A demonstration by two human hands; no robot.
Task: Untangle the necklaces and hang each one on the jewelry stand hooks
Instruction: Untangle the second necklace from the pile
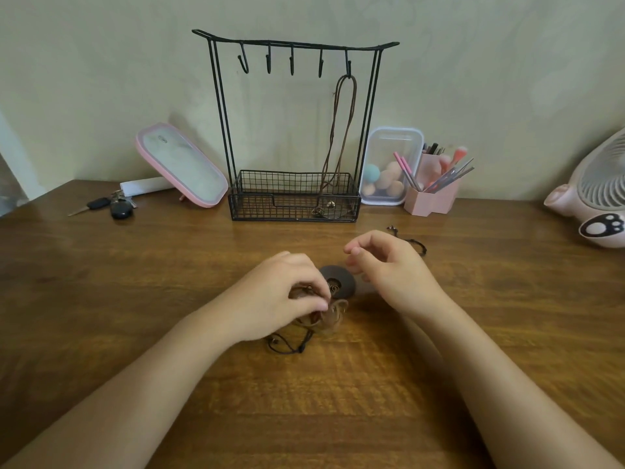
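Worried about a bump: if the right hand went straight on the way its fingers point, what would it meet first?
Probably the left hand, pinching the tangled necklaces; the right hand's height is unclear.

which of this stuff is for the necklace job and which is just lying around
For the job: jewelry stand, brown necklace on its right-end hook, tangled necklaces in the left hand, black cord by the right hand.
Lying about: keys, pink mirror, sponge box, brush holder, fan.

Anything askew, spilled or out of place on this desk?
Mostly tidy. The brown cord necklace on the black wire jewelry stand's rightmost hook hangs so long its pendant rests in the basket. A thin black cord lies apart from the tangled necklaces the left hand pinches.
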